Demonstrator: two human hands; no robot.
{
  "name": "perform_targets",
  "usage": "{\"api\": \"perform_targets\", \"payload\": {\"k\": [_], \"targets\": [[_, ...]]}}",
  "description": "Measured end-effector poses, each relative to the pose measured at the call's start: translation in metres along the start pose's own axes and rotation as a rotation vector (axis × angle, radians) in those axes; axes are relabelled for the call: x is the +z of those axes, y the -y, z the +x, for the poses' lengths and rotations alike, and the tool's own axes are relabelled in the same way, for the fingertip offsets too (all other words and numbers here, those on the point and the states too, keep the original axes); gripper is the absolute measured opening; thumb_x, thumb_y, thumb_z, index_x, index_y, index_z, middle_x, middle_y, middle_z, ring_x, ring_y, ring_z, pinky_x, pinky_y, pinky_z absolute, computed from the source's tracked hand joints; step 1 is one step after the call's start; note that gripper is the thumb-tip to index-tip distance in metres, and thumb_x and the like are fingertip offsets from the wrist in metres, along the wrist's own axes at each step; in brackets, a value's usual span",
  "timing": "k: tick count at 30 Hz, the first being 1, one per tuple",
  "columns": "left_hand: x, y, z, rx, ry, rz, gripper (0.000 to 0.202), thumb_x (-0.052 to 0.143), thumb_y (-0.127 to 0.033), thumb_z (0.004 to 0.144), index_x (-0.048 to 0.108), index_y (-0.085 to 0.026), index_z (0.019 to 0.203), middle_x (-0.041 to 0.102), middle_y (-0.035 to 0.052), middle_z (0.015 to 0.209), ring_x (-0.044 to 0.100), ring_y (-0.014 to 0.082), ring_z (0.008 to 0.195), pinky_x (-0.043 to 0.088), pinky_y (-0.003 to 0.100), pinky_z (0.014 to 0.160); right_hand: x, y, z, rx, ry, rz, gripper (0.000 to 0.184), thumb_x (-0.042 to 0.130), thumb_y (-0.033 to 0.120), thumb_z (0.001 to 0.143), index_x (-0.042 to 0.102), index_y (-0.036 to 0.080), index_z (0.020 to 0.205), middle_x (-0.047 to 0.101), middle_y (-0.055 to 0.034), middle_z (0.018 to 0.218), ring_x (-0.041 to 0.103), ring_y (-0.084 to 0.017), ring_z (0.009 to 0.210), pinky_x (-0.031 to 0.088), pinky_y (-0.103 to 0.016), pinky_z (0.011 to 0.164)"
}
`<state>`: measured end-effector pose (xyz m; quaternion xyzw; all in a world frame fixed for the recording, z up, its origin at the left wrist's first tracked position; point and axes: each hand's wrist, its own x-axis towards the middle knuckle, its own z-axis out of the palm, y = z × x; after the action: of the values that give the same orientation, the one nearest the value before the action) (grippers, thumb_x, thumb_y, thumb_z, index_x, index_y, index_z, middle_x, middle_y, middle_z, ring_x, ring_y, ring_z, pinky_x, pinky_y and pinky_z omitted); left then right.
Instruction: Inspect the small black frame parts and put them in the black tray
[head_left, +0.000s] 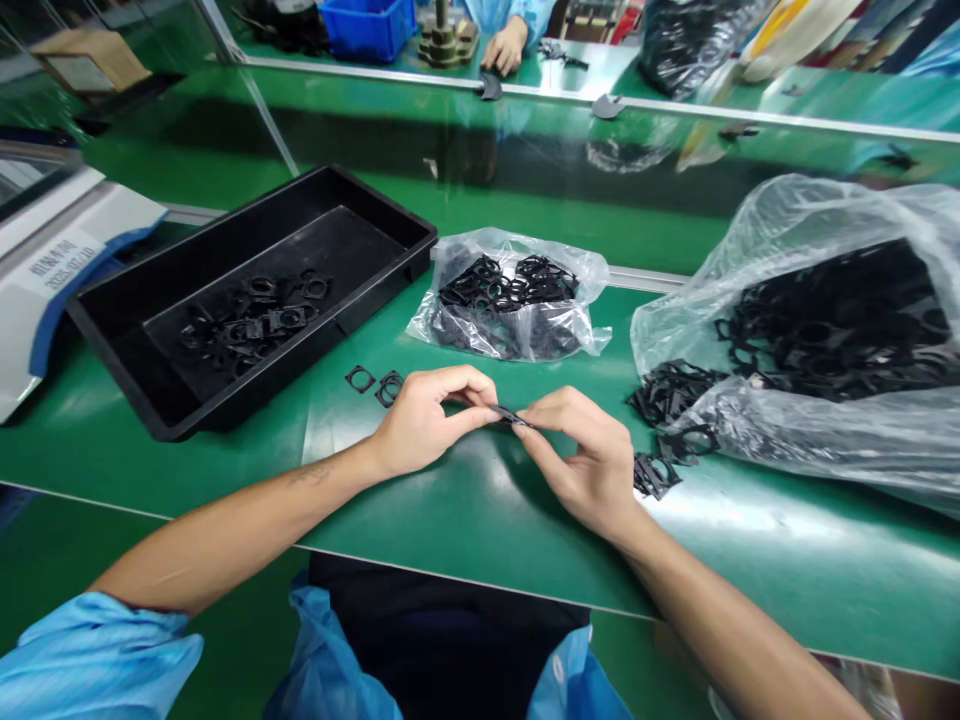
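Between my two hands, just above the green table, is a small flat black plastic part (510,414) seen nearly edge-on. My left hand (435,415) pinches its left end between thumb and forefinger. At its right end, my right hand (581,450) grips it the same way. Fingertips cover much of the part, so I cannot tell whether it is one piece or two together. Loose black ring frames (360,378) lie on the table beyond my left hand. More black frames (655,476) lie in a pile to the right of my right hand.
A black tray (375,300) holding black frames stands at the left. A small clear bag (517,335) of ring parts sits behind my hands. At the right, a large clear bag (795,430) spills parts. Across the partition, another person's hand (506,45) rests near a blue bin (367,28).
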<state>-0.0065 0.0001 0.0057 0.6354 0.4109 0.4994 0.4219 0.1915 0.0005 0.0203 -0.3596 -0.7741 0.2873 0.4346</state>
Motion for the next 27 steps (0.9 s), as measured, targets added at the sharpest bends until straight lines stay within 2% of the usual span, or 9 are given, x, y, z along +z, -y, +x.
{"api": "perform_targets", "payload": {"k": [2, 6, 9, 15, 20, 27], "targets": [[0.000, 0.002, 0.001, -0.035, -0.008, -0.041, 0.019, 0.077, -0.031, 0.081, 0.066, -0.016, 0.077, 0.069, 0.0002, 0.072, 0.067, 0.0124, 0.068, 0.057, 0.024, 0.068, 0.001, -0.002, 0.000, 0.055, -0.008, 0.040, 0.006, 0.070, 0.025, 0.090, 0.072, 0.022, 0.085, 0.071, -0.0040, 0.078, 0.066, -0.017, 0.071, 0.057, -0.032, 0.068], [0.001, 0.008, 0.002, -0.126, -0.029, -0.094, 0.024, 0.079, -0.037, 0.078, 0.067, -0.016, 0.080, 0.069, 0.0007, 0.074, 0.067, 0.0124, 0.068, 0.057, 0.023, 0.065, 0.006, -0.008, 0.001, 0.321, -0.018, 0.216, 0.017, 0.073, 0.038, 0.087, 0.070, 0.021, 0.084, 0.071, -0.0038, 0.086, 0.069, -0.017, 0.076, 0.060, -0.028, 0.067], [-0.001, 0.012, 0.003, -0.195, -0.005, -0.136, 0.029, 0.081, -0.040, 0.076, 0.068, -0.015, 0.077, 0.071, 0.0013, 0.072, 0.068, 0.0128, 0.066, 0.058, 0.024, 0.064, 0.009, -0.010, 0.001, 0.432, 0.009, 0.339, 0.022, 0.076, 0.042, 0.084, 0.068, 0.021, 0.087, 0.072, -0.0025, 0.081, 0.071, -0.017, 0.073, 0.062, -0.029, 0.072], [-0.003, 0.012, 0.006, -0.339, 0.084, -0.343, 0.032, 0.086, -0.041, 0.071, 0.072, -0.013, 0.079, 0.077, 0.0051, 0.077, 0.075, 0.0184, 0.073, 0.064, 0.032, 0.076, 0.008, -0.007, 0.001, 0.462, 0.004, 0.394, 0.026, 0.079, 0.043, 0.081, 0.067, 0.021, 0.086, 0.072, -0.0021, 0.079, 0.072, -0.017, 0.071, 0.062, -0.029, 0.074], [-0.002, 0.009, 0.007, -0.413, 0.099, -0.484, 0.033, 0.089, -0.041, 0.068, 0.075, -0.013, 0.078, 0.078, 0.0071, 0.078, 0.077, 0.0216, 0.074, 0.066, 0.039, 0.080, 0.006, -0.002, 0.004, 0.487, -0.008, 0.446, 0.031, 0.081, 0.047, 0.079, 0.067, 0.020, 0.084, 0.071, -0.0016, 0.076, 0.071, -0.016, 0.068, 0.063, -0.029, 0.072], [-0.003, 0.007, 0.006, -0.448, 0.126, -0.499, 0.029, 0.092, -0.036, 0.064, 0.079, -0.013, 0.077, 0.078, 0.0081, 0.078, 0.076, 0.0212, 0.074, 0.066, 0.037, 0.079, 0.005, -0.003, 0.005, 0.532, -0.005, 0.545, 0.034, 0.084, 0.049, 0.075, 0.066, 0.020, 0.081, 0.071, -0.0009, 0.072, 0.071, -0.016, 0.066, 0.064, -0.030, 0.071]]}}
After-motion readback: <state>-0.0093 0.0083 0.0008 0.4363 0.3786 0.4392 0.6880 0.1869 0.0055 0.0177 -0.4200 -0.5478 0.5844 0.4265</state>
